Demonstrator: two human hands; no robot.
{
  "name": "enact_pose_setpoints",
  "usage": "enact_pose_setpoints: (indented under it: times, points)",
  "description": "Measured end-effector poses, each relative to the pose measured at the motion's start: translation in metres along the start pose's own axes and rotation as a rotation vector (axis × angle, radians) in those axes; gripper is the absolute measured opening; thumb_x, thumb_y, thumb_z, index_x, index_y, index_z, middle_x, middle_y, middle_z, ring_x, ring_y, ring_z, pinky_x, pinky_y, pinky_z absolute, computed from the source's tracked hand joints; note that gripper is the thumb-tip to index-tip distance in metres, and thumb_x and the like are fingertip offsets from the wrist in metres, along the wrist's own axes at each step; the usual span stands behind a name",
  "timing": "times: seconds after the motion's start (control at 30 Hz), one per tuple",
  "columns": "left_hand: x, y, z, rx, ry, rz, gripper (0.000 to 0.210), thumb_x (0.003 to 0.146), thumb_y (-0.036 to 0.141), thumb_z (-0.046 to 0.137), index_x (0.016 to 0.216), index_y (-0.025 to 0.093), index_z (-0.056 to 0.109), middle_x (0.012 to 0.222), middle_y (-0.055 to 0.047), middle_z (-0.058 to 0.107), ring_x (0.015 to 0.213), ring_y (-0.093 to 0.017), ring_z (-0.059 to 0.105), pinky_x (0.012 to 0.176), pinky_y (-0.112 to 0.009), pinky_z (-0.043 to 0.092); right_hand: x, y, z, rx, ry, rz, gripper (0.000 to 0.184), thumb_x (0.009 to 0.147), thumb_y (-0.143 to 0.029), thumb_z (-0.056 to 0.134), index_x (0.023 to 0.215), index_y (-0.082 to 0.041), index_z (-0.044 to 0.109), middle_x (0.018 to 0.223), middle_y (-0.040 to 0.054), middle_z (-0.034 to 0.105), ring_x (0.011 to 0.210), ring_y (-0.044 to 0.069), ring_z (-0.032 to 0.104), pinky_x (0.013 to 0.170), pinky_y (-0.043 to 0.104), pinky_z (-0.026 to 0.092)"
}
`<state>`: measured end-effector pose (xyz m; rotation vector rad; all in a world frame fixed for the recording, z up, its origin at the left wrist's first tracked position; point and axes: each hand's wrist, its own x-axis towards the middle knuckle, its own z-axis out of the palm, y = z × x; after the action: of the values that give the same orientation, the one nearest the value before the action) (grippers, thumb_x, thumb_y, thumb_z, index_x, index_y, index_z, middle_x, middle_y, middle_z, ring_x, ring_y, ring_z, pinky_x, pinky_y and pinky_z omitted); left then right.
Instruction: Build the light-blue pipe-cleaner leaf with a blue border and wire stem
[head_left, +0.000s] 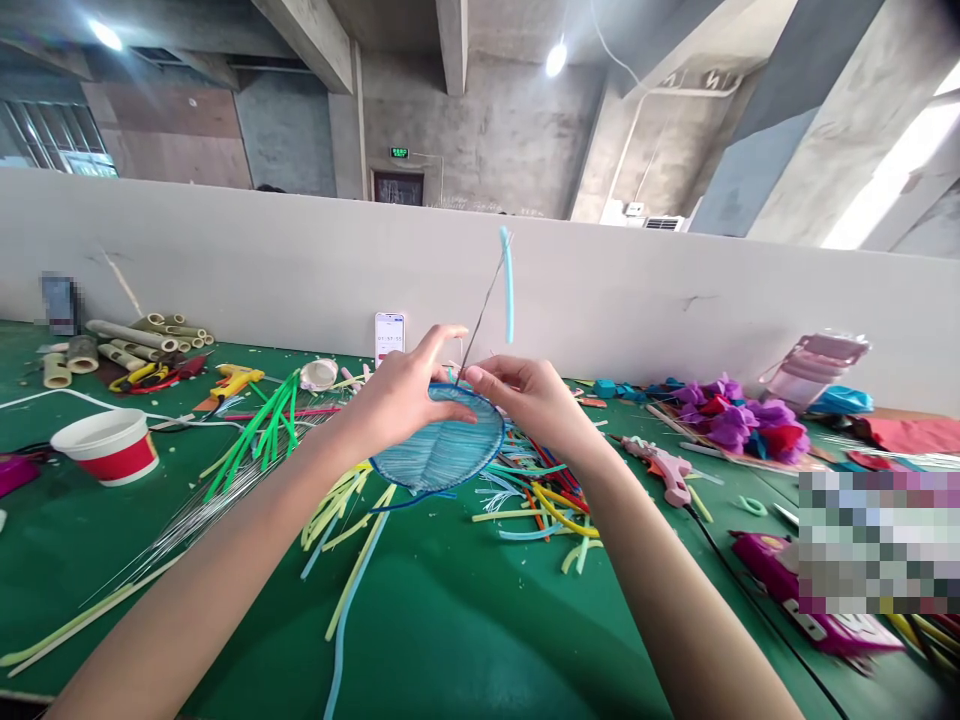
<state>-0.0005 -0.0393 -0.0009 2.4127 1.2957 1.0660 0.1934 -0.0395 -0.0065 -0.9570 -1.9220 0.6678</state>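
Observation:
A round blue mesh-like disc with a dark blue rim (439, 452) is held up over the table in front of me. My left hand (409, 395) grips its upper left edge, thumb across the front and index finger raised. At the top of the rim, my right hand (529, 390) is closed in a pinch at the base of a thin twisted wire (484, 305). The wire slants upward, and a light blue tube (508, 285) hangs from its tip. Some of the fingers are hidden behind the disc.
Green and yellow strips (274, 425) and thin wires lie left, near a paper cup (109, 447) and bamboo pieces (142, 340). A pink glue gun (664, 465), purple flowers (731, 420) and a magenta pouch (817, 600) are right. A phone (390, 335) leans against the partition (300, 260).

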Motion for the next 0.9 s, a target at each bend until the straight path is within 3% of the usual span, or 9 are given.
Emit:
enact_pose_setpoints:
  times: [0.13, 0.3, 0.53, 0.7, 0.77, 0.9]
  points:
    - [0.001, 0.001, 0.002, 0.016, -0.005, -0.002, 0.084, 0.074, 0.048, 0.08, 0.146, 0.027, 0.042, 0.098, -0.009, 0.077, 0.1, -0.031, 0.071, 0.083, -0.039, 0.052, 0.001, 0.002, 0.004, 0.024, 0.026, -0.004, 0.027, 0.078, -0.045, 0.077, 0.088, -0.02, 0.076, 0.089, 0.004, 0.075, 0.073, 0.013, 0.062, 0.067, 0.03, 0.047]
    - [0.001, 0.001, 0.006, 0.043, 0.014, 0.008, 0.088, 0.074, 0.048, 0.081, 0.149, 0.026, 0.04, 0.097, -0.009, 0.077, 0.097, -0.031, 0.072, 0.081, -0.038, 0.052, 0.001, 0.002, 0.008, -0.048, 0.096, 0.005, 0.021, 0.08, -0.039, 0.075, 0.075, -0.018, 0.074, 0.078, 0.0025, 0.072, 0.07, 0.013, 0.059, 0.066, 0.03, 0.044]
    - [0.004, -0.006, 0.013, -0.054, -0.002, 0.037, 0.088, 0.074, 0.05, 0.081, 0.148, 0.025, 0.04, 0.106, -0.01, 0.077, 0.107, -0.032, 0.07, 0.089, -0.04, 0.051, 0.003, 0.005, 0.008, -0.135, 0.078, 0.017, 0.015, 0.085, -0.032, 0.068, 0.079, -0.017, 0.069, 0.075, 0.0027, 0.07, 0.069, 0.013, 0.059, 0.065, 0.029, 0.044]
    - [0.006, -0.01, -0.002, -0.448, -0.083, 0.033, 0.051, 0.083, 0.056, 0.069, 0.119, 0.02, 0.063, 0.125, -0.013, 0.071, 0.118, -0.028, 0.065, 0.096, -0.036, 0.051, 0.005, 0.009, -0.009, -0.129, 0.124, -0.013, 0.021, 0.087, -0.037, 0.064, 0.083, -0.017, 0.067, 0.078, 0.004, 0.068, 0.07, 0.014, 0.058, 0.065, 0.03, 0.044]
    - [0.009, -0.015, -0.009, -0.534, -0.025, -0.009, 0.039, 0.089, 0.053, 0.062, 0.108, 0.019, 0.067, 0.119, -0.013, 0.072, 0.113, -0.025, 0.067, 0.091, -0.034, 0.053, 0.006, 0.01, -0.019, -0.116, 0.156, 0.001, 0.023, 0.086, -0.04, 0.065, 0.084, -0.016, 0.066, 0.076, 0.0036, 0.066, 0.068, 0.014, 0.057, 0.063, 0.03, 0.043]
    - [0.015, -0.031, -0.019, -0.543, 0.123, -0.101, 0.022, 0.082, 0.039, 0.073, 0.09, 0.02, 0.067, 0.098, -0.01, 0.076, 0.092, -0.021, 0.071, 0.082, -0.032, 0.055, 0.007, 0.014, -0.032, -0.116, 0.231, 0.019, 0.026, 0.083, -0.042, 0.066, 0.085, -0.016, 0.066, 0.075, 0.0038, 0.065, 0.069, 0.014, 0.056, 0.062, 0.029, 0.041]
